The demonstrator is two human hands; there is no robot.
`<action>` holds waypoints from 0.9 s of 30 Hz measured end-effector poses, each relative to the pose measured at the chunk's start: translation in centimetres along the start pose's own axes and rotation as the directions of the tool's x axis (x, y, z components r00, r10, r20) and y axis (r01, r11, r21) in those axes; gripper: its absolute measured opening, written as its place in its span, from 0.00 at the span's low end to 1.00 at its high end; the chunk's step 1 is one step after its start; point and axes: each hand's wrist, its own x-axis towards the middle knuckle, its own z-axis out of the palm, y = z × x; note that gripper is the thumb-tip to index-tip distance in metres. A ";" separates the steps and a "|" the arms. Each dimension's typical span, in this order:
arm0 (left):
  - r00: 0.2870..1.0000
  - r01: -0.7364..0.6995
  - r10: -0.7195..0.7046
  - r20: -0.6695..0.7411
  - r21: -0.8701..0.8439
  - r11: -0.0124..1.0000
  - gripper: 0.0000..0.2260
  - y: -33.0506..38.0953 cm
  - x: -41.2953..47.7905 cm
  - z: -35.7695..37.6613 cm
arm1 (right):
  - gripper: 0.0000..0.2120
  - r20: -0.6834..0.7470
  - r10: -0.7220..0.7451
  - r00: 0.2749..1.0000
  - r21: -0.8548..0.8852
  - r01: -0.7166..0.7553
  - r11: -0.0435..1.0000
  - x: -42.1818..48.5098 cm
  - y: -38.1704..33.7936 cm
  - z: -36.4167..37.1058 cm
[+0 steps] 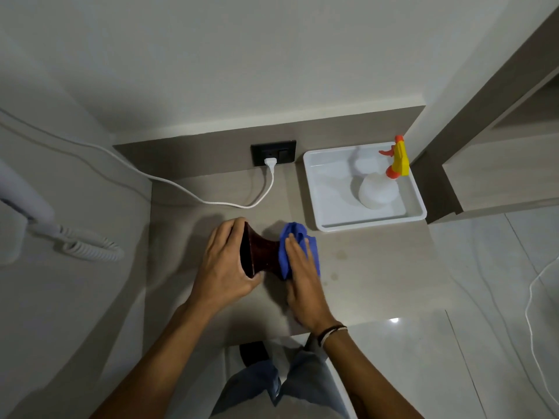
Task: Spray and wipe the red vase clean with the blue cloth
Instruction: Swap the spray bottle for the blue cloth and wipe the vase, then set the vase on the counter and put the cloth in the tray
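The dark red vase (260,254) lies on its side over the wooden counter, its flared mouth pointing left. My left hand (225,263) grips the rim of that mouth. The blue cloth (295,252) is wrapped around the vase's right part and hides it. My right hand (304,278) presses flat on the cloth, fingers pointing away from me. The spray bottle (381,184), white with a yellow and orange head, stands apart in the tray at the back right.
A white tray (328,195) sits at the counter's back right corner. A white cable (211,201) runs from a wall socket (273,152) across the counter's back. A wall phone with a coiled cord (87,246) hangs left. Tiled floor lies right.
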 end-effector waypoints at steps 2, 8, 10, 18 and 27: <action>0.999 0.021 -0.023 -0.039 -0.044 0.999 0.41 0.3 0.4 0.2 | 0.40 0.026 -0.146 0.989 0.074 0.144 0.987 -0.2 -2.2 1.6; 0.989 0.141 -0.144 -0.035 -0.074 0.987 0.47 0.0 0.0 -0.6 | 0.45 0.042 -0.132 0.990 -0.302 0.139 0.943 0.3 2.1 1.0; 0.989 0.140 -0.141 -0.047 -0.032 0.990 0.48 0.2 0.2 -1.0 | 0.42 0.044 -0.056 0.997 -0.339 0.067 0.939 0.4 4.1 -1.0; 0.999 0.006 -0.018 0.041 0.289 0.957 0.46 3.4 3.1 -1.3 | 0.32 -0.286 -0.146 0.947 -0.183 0.095 0.978 1.9 3.8 -7.6; 0.995 -0.092 0.072 0.073 0.327 0.940 0.54 5.4 5.5 2.2 | 0.38 -0.051 -0.077 0.996 -0.520 0.039 0.854 15.2 4.9 -13.7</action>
